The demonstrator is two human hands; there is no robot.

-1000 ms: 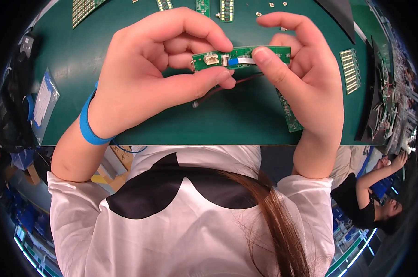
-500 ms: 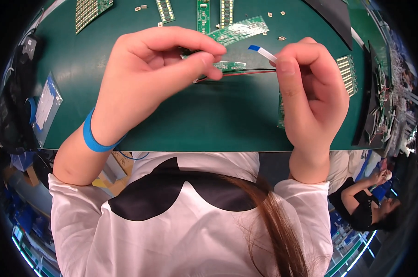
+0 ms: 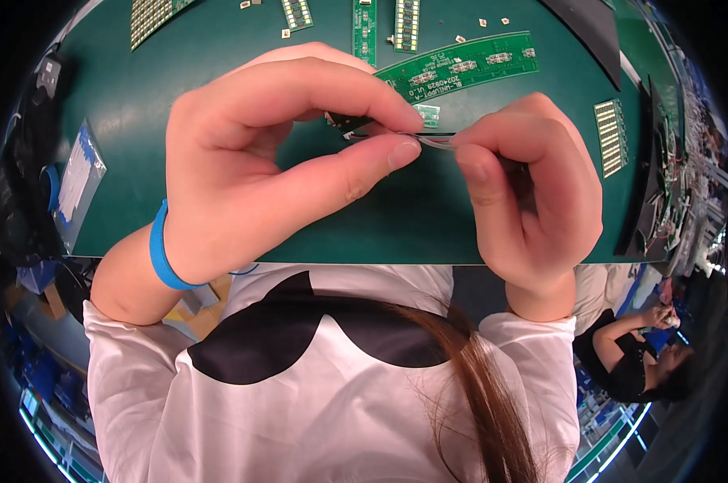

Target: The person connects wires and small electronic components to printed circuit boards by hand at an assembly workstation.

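Observation:
My left hand (image 3: 299,137), a blue band round its wrist, is closed, with thumb and index fingertips pinching a thin red-and-black wire cable (image 3: 438,142). A small white connector (image 3: 348,136) pokes out under its curled fingers. Behind those fingers a long, slightly curved green circuit board (image 3: 480,68) sticks out to the right; its left end is hidden, and it appears held in the same hand. My right hand (image 3: 533,185) is closed too, pinching the cable just right of the left fingertips. A pale strip shows along the wires there.
Green boards, one narrow (image 3: 364,32) and one with pale squares (image 3: 406,26), lie at the back of the green table (image 3: 364,225). A bag (image 3: 82,185) is at left, an LED panel (image 3: 611,138) at right. Several wired boards (image 3: 662,193) lie beyond. A person (image 3: 629,354) sits at lower right.
My right hand has moved in toward the left, so the fingertips nearly meet. The board has swung and shows more of its face. The blue-tipped white strip is no longer visible.

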